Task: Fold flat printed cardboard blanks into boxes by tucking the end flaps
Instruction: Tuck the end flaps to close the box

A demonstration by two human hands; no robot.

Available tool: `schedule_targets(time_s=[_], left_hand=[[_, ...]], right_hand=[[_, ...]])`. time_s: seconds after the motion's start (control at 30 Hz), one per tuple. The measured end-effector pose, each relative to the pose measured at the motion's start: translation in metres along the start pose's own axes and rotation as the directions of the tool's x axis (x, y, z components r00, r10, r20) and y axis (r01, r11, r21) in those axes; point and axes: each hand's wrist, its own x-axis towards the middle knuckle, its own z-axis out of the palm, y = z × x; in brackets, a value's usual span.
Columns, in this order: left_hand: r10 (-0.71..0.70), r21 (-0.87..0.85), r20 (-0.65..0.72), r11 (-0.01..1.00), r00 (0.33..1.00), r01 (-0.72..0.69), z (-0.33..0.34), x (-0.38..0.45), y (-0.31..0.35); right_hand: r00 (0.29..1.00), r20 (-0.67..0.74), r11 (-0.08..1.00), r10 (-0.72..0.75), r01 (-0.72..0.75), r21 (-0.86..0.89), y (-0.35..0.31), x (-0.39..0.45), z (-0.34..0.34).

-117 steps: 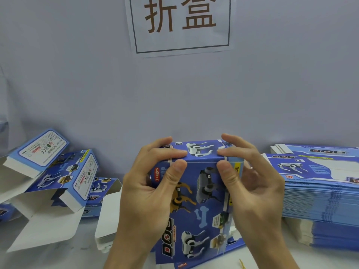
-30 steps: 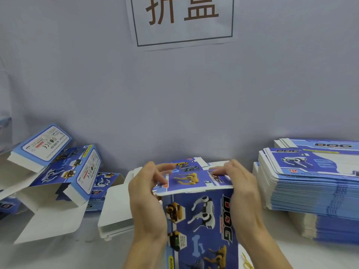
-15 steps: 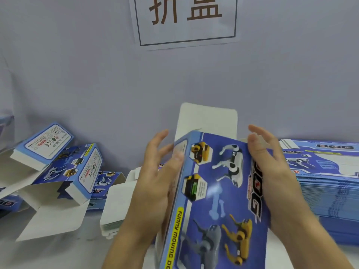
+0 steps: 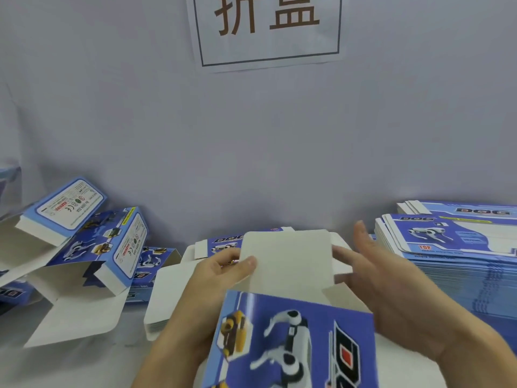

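We hold the box [image 4: 296, 340] low at the centre, its blue printed face toward us and its white end flap [image 4: 288, 261] standing up at 12 o'clock from that face. Our left hand [image 4: 212, 278] grips the flap's left edge, thumb pressed on the white inner side, the other fingers hidden behind it. Our right hand [image 4: 391, 287] sits at 3 o'clock of the flap, fingers straight and spread, their tips near or touching the flap's right edge; we cannot tell which. A stack of flat blanks [image 4: 458, 253] rests on the counter [image 4: 84, 362] at 3 o'clock. Folded boxes [image 4: 92, 239] lie tumbled at 9 o'clock, and a paper sign [image 4: 268, 29] hangs on the wall at 12 o'clock.
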Motion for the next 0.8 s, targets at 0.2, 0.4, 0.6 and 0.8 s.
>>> schedule_targets(time_s=[0.2, 0.4, 0.6, 0.8], left_hand=[[-0.021, -0.114, 0.068, 0.993, 0.997, 0.028, 0.01, -0.001, -0.015], [0.075, 0.016, 0.024, 0.997, 0.997, -0.075, 0.01, -0.001, -0.017], [0.13, -0.004, 0.028, 0.991, 0.991, -0.13, 0.009, -0.001, -0.018], [0.222, -0.011, -0.02, 0.975, 0.975, -0.222, 0.007, -0.001, -0.016]], right_hand=[[0.948, -0.27, 0.958, -0.168, 0.093, -0.271, 0.002, 0.006, -0.004], [0.968, -0.218, 0.982, -0.127, 0.092, -0.162, 0.009, 0.012, -0.003], [0.966, -0.163, 0.978, -0.202, 0.191, -0.081, 0.011, 0.01, -0.003], [0.954, -0.15, 0.966, -0.258, 0.256, -0.037, 0.011, 0.009, -0.002]])
